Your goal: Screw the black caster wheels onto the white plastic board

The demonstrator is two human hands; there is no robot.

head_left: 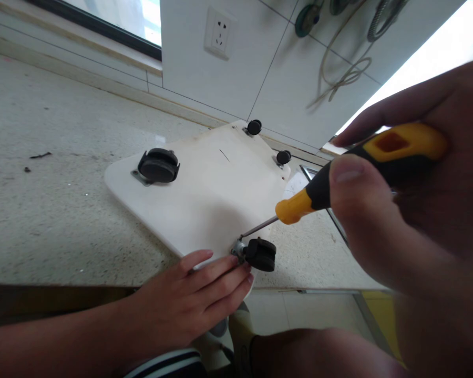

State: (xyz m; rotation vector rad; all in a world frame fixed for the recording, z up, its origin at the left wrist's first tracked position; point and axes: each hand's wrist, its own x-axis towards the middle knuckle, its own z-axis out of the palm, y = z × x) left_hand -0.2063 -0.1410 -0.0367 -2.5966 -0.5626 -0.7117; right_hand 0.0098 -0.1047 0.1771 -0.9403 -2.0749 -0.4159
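Observation:
My right hand [398,220] grips a yellow-and-black screwdriver [319,186]. The screwdriver's tip meets a screw at the mounting plate [238,247] of the nearest black caster wheel [261,254]. My left hand [205,286] lies flat with fingers stretched over the near edge of a white board [205,189], fingertips touching that caster's plate. Another caster [158,165] sits at the board's left corner, and two smaller-looking ones [254,127] stand along its far side. All the wheels face up.
The board rests on a speckled stone counter [63,210]. A small dark sliver [40,155] and a crumb lie on it at left. Behind are a tiled wall with a socket [219,34] and a hanging cord [347,76]. A metal-rimmed edge [339,231] lies at right.

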